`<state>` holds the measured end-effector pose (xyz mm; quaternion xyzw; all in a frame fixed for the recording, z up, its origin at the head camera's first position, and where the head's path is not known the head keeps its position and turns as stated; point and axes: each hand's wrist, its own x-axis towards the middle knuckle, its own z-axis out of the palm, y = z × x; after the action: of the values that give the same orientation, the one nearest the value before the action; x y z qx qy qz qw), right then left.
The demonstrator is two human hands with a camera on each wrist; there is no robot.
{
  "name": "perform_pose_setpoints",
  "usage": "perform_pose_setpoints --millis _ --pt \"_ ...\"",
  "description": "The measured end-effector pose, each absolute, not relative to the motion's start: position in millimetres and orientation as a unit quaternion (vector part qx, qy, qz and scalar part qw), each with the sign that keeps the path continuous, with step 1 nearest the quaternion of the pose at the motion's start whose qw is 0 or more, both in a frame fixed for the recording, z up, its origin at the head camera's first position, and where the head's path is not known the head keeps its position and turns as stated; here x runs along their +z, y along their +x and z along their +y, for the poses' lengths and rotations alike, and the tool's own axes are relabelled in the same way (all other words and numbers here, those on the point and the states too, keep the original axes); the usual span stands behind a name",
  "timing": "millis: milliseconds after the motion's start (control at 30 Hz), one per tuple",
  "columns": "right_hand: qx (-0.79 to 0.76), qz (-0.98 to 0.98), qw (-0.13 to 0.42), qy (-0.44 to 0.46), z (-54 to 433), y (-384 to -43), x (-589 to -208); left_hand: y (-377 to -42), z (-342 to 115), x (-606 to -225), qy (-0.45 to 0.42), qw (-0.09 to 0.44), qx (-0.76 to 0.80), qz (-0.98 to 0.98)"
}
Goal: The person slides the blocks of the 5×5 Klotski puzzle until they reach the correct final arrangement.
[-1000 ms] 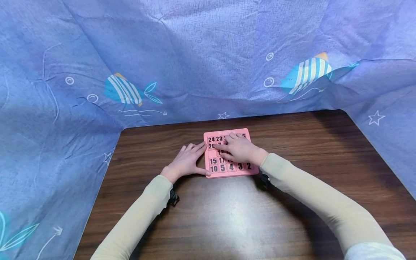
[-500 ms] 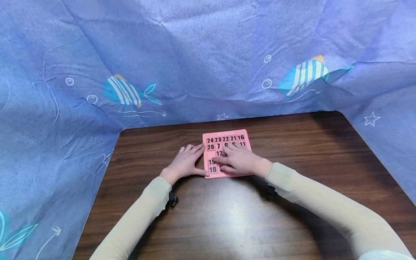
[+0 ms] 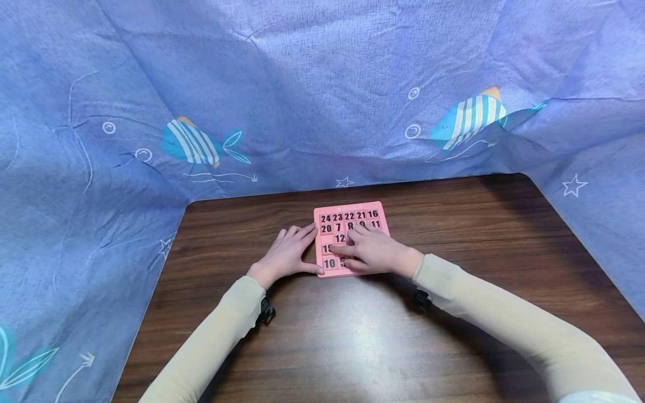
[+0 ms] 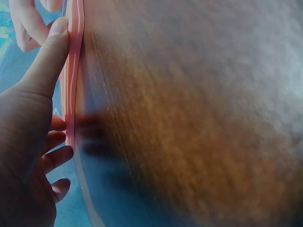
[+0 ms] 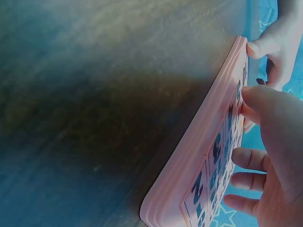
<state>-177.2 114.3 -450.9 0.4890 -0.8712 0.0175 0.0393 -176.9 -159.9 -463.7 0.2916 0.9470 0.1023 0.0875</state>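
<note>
A pink sliding number puzzle (image 3: 332,210) lies flat on the table, with rows of black-numbered tiles. My left hand (image 3: 286,254) rests against its left side, thumb at the near-left corner and fingers spread along the edge. In the left wrist view that thumb (image 4: 52,56) lies straight against the pink rim. My right hand (image 3: 375,250) is over the puzzle, its index finger touching the 15 tile (image 3: 326,248) in the left column. Between the 20 and 15 tiles there is a gap. Several lower-right tiles are hidden beneath the right hand.
The brown wood-grain table (image 3: 322,336) spreads around the puzzle. A blue curtain (image 3: 312,84) with striped fish hangs behind and beside it. Black wrist straps (image 3: 267,310) sit under both sleeves.
My right hand has moved from the 20 tile toward me to the 15 tile, which has since shifted slightly away from me. My left hand stays at the edge.
</note>
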Motion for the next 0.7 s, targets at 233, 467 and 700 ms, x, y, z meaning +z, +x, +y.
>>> perform_pose_setpoints --millis 233,467,700 --pt "0.023 -0.884 0.007 0.466 112.9 -185.9 -449.6 -177.2 -159.9 -464.6 0.295 0.078 0.094 0.948" --pt "0.014 -0.891 -0.006 0.453 111.7 -194.7 -453.7 -176.9 -159.2 -464.2 0.301 0.074 0.093 0.946" --pt "0.014 -0.889 0.011 0.458 110.1 -194.4 -455.0 -177.6 -160.6 -464.4 0.299 0.082 0.099 0.945"
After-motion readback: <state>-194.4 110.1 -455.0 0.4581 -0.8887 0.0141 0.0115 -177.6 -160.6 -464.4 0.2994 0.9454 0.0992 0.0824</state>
